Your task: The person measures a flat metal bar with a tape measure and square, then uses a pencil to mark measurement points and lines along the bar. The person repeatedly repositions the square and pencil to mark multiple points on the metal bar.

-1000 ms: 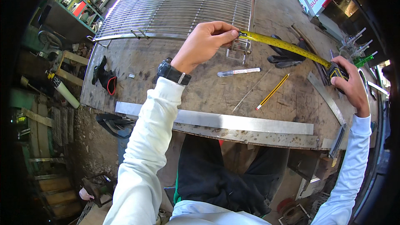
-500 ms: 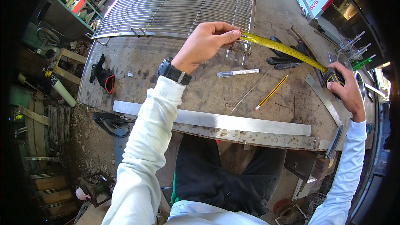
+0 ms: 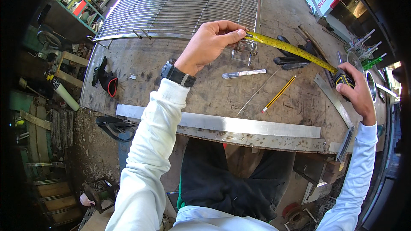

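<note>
The rack [image 3: 180, 4] is shiny metal, the strip [image 3: 257, 126] smooth bright metal, the bench [image 3: 205, 87] scuffed matt wood, the tape [image 3: 291, 48] smooth, the sleeve [image 3: 147, 145] matt cloth.

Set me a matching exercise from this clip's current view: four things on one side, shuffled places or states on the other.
1. Tape blade
2. Pencil
3. Marker
4. Wire rack

A. Lies between the pencil and the watch
B. Beyond the left hand, with many parallel bars
C. Stretched between the left hand and the right hand
D. Lies slantwise, eraser end nearer the person

Pairs: 1-C, 2-D, 3-A, 4-B
</note>
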`<state>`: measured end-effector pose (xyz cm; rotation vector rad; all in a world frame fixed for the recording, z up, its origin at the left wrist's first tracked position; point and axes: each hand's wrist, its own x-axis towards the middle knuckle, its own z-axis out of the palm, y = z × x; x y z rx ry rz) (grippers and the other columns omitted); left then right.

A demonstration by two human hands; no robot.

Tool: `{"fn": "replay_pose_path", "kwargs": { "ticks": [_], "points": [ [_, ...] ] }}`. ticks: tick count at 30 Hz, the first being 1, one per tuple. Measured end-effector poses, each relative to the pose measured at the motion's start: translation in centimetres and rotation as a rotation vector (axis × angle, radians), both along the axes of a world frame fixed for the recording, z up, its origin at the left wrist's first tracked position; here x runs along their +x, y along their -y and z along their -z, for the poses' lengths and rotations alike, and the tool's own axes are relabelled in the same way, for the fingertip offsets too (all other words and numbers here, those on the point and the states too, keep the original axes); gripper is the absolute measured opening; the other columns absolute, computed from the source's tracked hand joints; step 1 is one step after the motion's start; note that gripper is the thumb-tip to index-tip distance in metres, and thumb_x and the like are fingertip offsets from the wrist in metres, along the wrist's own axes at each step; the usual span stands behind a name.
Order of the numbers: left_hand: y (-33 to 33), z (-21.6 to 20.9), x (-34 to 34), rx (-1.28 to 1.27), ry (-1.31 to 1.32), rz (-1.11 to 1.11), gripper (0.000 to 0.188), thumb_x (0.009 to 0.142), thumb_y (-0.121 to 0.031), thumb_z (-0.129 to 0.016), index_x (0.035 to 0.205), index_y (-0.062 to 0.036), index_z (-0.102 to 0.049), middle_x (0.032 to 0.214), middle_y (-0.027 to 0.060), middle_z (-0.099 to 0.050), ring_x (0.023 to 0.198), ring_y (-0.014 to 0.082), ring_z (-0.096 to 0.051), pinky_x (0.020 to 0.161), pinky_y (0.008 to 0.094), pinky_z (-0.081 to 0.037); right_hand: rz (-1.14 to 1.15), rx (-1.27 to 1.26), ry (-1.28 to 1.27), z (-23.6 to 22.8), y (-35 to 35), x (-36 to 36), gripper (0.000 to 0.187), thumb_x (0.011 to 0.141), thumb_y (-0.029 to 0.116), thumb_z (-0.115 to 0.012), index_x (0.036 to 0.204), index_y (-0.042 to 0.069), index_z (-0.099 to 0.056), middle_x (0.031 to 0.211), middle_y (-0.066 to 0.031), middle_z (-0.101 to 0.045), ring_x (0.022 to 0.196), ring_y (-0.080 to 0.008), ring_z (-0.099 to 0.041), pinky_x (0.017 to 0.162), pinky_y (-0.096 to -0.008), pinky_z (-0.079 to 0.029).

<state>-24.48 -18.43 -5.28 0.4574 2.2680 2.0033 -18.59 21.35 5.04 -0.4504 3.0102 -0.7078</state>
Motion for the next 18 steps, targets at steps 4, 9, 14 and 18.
{"fn": "replay_pose_path", "kwargs": {
  "ticks": [4,9,14,18],
  "points": [
    [-0.17,-0.01,0.12,0.010,0.006,-0.009,0.031,0.100,-0.023,-0.069,0.121,-0.0008,-0.071,0.104,0.0066,-0.073,0.093,0.0132,-0.069,0.091,0.0274,-0.056,0.001,-0.001,-0.006,-0.07,0.12,0.08,0.047,0.073,0.032,-0.069,0.104,-0.001,-0.057,0.086,-0.0129,-0.057,0.081,-0.0221,-0.054,0.081,-0.0330,-0.046],
    [-0.09,0.27,-0.15,0.021,0.031,-0.001,0.031,0.100,-0.023,-0.068,0.121,-0.0007,-0.071,0.104,0.0056,-0.072,0.094,0.0126,-0.068,0.091,0.0267,-0.056,0.005,-0.013,0.011,-0.04,0.18,0.12,0.046,0.073,0.030,-0.069,0.104,-0.001,-0.057,0.086,-0.0124,-0.057,0.081,-0.0213,-0.054,0.081,-0.0324,-0.046],
    [0.03,0.41,-0.35,0.004,0.017,0.001,0.031,0.101,-0.023,-0.068,0.122,-0.0005,-0.071,0.104,0.0050,-0.071,0.094,0.0123,-0.068,0.092,0.0271,-0.055,0.049,0.046,0.125,-0.35,-0.22,-0.12,0.052,0.073,0.027,-0.069,0.116,-0.001,-0.059,0.100,-0.0092,-0.060,0.096,-0.0192,-0.056,0.092,-0.0300,-0.043],
    [0.03,0.18,-0.32,0.012,0.061,0.004,0.031,0.100,-0.022,-0.068,0.122,-0.0007,-0.070,0.105,0.0051,-0.071,0.096,0.0126,-0.068,0.094,0.0273,-0.054,0.062,0.068,0.150,-0.52,-0.16,-0.18,0.053,0.074,0.027,-0.070,0.117,-0.001,-0.059,0.102,-0.0090,-0.060,0.097,-0.0195,-0.056,0.093,-0.0301,-0.043]
  ]
}}
